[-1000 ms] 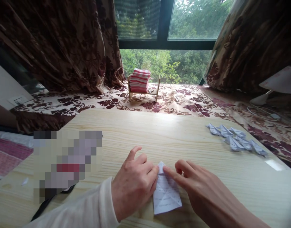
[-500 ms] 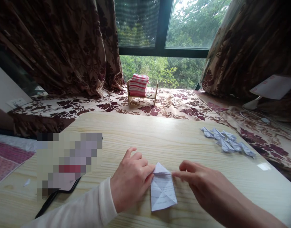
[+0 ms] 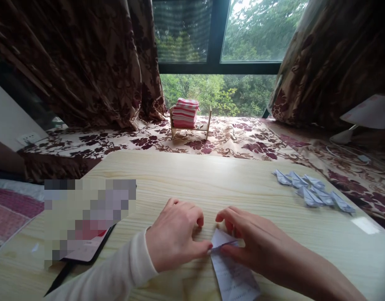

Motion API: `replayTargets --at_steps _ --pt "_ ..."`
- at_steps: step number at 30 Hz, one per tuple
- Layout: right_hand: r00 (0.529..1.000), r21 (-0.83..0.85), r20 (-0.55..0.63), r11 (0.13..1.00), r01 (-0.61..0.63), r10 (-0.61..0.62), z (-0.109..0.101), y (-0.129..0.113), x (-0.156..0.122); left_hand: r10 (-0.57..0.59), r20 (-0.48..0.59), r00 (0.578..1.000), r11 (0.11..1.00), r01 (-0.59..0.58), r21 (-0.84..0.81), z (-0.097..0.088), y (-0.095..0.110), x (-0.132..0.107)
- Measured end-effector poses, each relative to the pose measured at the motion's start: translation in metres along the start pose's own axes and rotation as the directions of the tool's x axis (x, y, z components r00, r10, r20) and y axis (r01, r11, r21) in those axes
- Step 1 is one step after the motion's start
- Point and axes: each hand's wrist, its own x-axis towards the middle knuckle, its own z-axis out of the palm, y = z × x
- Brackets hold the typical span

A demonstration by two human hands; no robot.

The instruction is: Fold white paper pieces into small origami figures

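A sheet of printed white paper [image 3: 234,276] lies on the table in front of me, its upper end folded to a point and its lower end cut off by the view's edge. My left hand [image 3: 176,236] is beside its left edge; the thumb tip touches the paper near the fold, while the curled fingers stay apart from the thumb. From the right, my right hand [image 3: 252,236] has its thumb on the paper just below the fold. Its fingers bend over the paper's right side, partly hiding it.
Several folded paper pieces [image 3: 314,190] lie at the table's right. A blurred-out phone-like device [image 3: 85,255] with a black cable rests at the left. Beyond the wooden table [image 3: 180,175], a small rack [image 3: 208,123] with folded striped cloths [image 3: 184,113] and a lamp [image 3: 368,113] stand on the windowsill.
The paper sits lower and farther right in view. My right hand has come in from beside the paper onto it, thumb down. My left fingers have lifted away from its edge, leaving the thumb touching.
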Motion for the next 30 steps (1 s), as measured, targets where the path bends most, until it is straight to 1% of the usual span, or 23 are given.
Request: replayTargets --at_steps 3,6,8,11,14,15,19,21,24,27,30 --pt "1.0 0.0 -0.012 1.0 0.003 -0.003 0.003 0.004 0.001 0.009 -0.006 1.0 0.999 -0.01 -0.034 0.004 0.002 -0.002" --pt "0.999 0.003 -0.023 1.0 -0.031 0.031 0.005 0.006 0.004 0.044 -0.038 0.998 0.998 -0.046 -0.053 0.011 0.006 -0.004" --pt "0.999 0.006 -0.034 0.999 -0.037 0.037 0.005 0.006 0.004 0.069 -0.08 0.994 0.995 -0.074 -0.063 0.017 0.007 -0.005" --pt "0.999 0.019 -0.02 0.999 -0.046 0.046 0.002 0.006 0.003 0.08 -0.186 0.979 0.994 -0.093 -0.064 0.028 0.007 -0.006" --pt "0.994 0.127 0.033 0.986 -0.112 0.109 -0.003 0.004 0.005 0.107 -0.295 0.949 0.992 -0.123 -0.038 0.035 0.006 -0.005" --pt "0.99 0.173 0.029 0.975 -0.141 0.138 -0.005 0.005 0.006 0.125 -0.329 0.936 0.99 -0.141 -0.027 0.036 0.005 -0.004" --pt "0.963 0.29 -0.098 0.933 -0.213 0.25 -0.005 0.008 0.013 0.187 -0.462 0.867 0.978 -0.209 0.004 0.035 0.005 -0.002" --pt "0.956 0.367 -0.109 0.905 -0.217 0.273 -0.004 0.01 0.015 0.21 -0.511 0.834 0.973 -0.229 0.026 0.032 0.005 -0.002" --pt "0.967 0.482 -0.054 0.855 -0.194 0.25 -0.006 0.007 0.015 0.24 -0.548 0.801 0.968 -0.241 0.072 0.027 0.006 -0.002" --pt "0.982 0.605 0.009 0.781 -0.157 0.19 -0.009 0.001 0.013 0.257 -0.56 0.788 0.965 -0.243 0.101 0.023 0.005 -0.003" --pt "0.988 0.694 0.009 0.71 -0.118 0.154 -0.009 -0.001 0.012 0.259 -0.575 0.776 0.964 -0.25 0.097 0.02 0.005 -0.003"
